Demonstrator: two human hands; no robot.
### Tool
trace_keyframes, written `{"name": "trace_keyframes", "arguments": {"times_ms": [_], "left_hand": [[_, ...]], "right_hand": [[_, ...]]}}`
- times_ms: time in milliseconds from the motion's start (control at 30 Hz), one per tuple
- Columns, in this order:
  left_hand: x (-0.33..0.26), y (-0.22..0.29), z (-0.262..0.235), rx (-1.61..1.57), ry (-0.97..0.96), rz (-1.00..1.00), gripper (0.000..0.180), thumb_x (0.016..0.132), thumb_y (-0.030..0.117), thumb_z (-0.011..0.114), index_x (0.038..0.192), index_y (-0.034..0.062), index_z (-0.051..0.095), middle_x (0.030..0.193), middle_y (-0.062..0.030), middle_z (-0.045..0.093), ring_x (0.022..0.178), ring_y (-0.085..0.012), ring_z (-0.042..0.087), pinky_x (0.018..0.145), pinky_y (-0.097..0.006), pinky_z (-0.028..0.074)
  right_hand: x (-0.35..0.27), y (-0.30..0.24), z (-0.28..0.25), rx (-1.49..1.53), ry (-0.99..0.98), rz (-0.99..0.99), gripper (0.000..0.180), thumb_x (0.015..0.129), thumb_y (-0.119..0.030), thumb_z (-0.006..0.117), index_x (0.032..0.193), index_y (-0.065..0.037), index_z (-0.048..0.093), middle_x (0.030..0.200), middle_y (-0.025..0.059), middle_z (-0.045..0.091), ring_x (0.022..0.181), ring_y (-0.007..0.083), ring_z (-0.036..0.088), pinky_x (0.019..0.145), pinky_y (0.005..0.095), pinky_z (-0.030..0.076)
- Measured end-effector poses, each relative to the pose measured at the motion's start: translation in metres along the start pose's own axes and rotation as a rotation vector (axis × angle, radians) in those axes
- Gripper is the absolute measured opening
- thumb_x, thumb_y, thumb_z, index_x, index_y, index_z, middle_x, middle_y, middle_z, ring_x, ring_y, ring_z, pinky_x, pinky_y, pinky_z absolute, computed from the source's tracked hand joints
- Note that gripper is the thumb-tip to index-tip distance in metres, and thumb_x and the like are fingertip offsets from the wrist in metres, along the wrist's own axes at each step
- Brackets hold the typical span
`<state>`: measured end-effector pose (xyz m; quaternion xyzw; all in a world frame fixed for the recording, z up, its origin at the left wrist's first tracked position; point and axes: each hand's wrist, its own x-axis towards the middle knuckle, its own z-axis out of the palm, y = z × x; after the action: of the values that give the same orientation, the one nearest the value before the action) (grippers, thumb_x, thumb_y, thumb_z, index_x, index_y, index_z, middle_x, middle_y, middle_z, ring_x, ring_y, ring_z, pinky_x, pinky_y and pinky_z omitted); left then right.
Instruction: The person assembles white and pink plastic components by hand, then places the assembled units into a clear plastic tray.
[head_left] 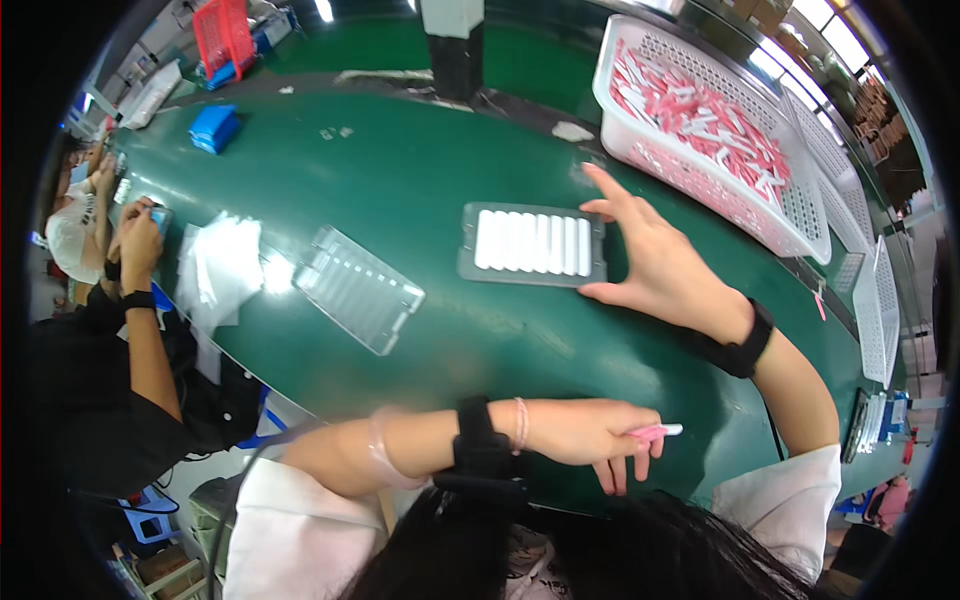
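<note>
My left hand (585,432) is near the table's front edge, its fingers closed on a small pink-and-white plastic stick (655,432). Its white end points right. Ahead of it, a clear plastic tray (467,262) lies flat with several white sticks (533,243) side by side in it. My right hand (665,262) spans the tray's right end, thumb at the near corner and a finger at the far corner. A second clear ribbed tray (360,290), with no sticks visible in it, lies at an angle to the left.
A white perforated basket (690,170) heaped with pink-and-white sticks (700,115) stands at the far right. Clear plastic bags (220,265) lie on the left, beside a co-worker's hands (138,240). Farther back are a blue packet (213,128), a red basket (224,40) and a post (455,55).
</note>
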<state>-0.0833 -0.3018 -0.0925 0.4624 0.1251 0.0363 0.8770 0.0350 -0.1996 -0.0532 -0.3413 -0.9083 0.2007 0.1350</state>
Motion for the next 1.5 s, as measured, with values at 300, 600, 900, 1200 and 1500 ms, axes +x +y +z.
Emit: {"name": "trace_keyframes", "arguments": {"times_ms": [300,600,900,1200,1500], "left_hand": [[0.005,0.0,0.004,0.238,0.042,-0.002,0.021,0.089,0.016,0.032,0.092,0.0003,0.046,0.073,-0.0043,0.048,0.06,-0.0117,0.049,0.056,-0.025,0.044],[0.004,-0.003,0.003,0.372,0.048,0.005,0.017,0.086,0.014,0.035,0.09,0.003,0.047,0.068,-0.0031,0.052,0.055,-0.0092,0.045,0.052,-0.023,0.039],[-0.001,0.013,0.002,0.143,0.243,-0.022,0.023,0.089,0.02,0.041,0.094,-0.0019,0.044,0.074,-0.0092,0.058,0.054,-0.0117,0.056,0.046,-0.021,0.044],[0.0,0.016,0.005,-0.185,0.372,0.204,0.029,0.087,0.008,0.04,0.115,0.0006,0.036,0.1,-0.0155,0.05,0.082,-0.0185,0.056,0.067,-0.027,0.047],[0.001,0.022,0.012,-0.08,0.494,0.335,0.023,0.087,0.008,0.043,0.107,-0.002,0.038,0.093,-0.0189,0.056,0.077,-0.0246,0.061,0.064,-0.03,0.051]], "right_hand": [[0.167,-0.057,0.073,-0.155,0.225,-0.07,0.089,0.062,-0.027,0.07,0.126,0.009,0.019,0.088,0.022,0.053,0.088,0.0354,0.05,0.072,0.0401,0.045],[0.123,-0.13,0.116,-0.281,0.035,-0.235,0.088,0.066,-0.042,0.064,0.127,0.006,0.024,0.115,0.0322,0.038,0.104,0.0379,0.04,0.08,0.0417,0.036],[0.058,-0.041,0.056,-0.271,-0.028,-0.279,0.084,0.056,-0.027,0.071,0.12,0.009,0.03,0.101,0.0195,0.05,0.092,0.0303,0.049,0.074,0.0376,0.043],[-0.11,0.022,-0.025,-0.004,-0.019,0.147,0.076,0.06,-0.003,0.059,0.128,-0.002,0.024,0.11,0.0184,0.046,0.104,0.032,0.04,0.085,0.0347,0.039],[-0.138,-0.027,-0.012,0.443,0.373,0.44,0.038,0.071,0.001,0.061,0.107,0.001,0.049,0.093,0.0097,0.055,0.088,0.02,0.054,0.075,0.0291,0.045]]}}
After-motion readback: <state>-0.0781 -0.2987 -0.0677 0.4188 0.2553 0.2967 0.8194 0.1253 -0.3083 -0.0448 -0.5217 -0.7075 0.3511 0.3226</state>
